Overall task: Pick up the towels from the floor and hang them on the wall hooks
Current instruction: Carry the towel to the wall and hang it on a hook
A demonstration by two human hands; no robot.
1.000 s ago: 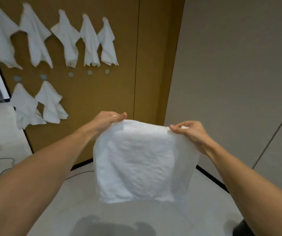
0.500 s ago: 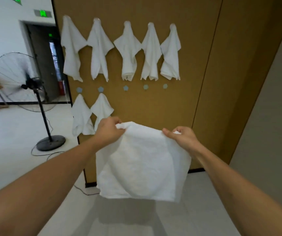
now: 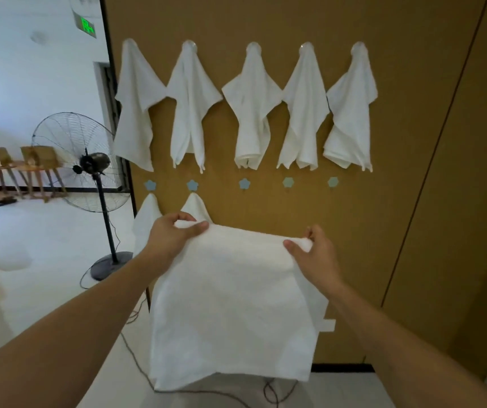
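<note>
Done: seven hung towels (image 3: 250, 104) on the wall.
Hands: left hand (image 3: 171, 237) and right hand (image 3: 315, 254) pinch one towel (image 3: 233, 307).
Left: three free hooks (image 3: 244, 184).

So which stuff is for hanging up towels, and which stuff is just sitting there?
For the job:
- the towel held up by the left hand and right hand
- the free blue hooks
- the hung towels

Just there:
- the fan
- the cable on the floor
- the wooden chairs
- the green sign

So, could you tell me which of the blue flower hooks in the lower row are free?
The three right-hand ones; the two left hooks carry towels.
</note>
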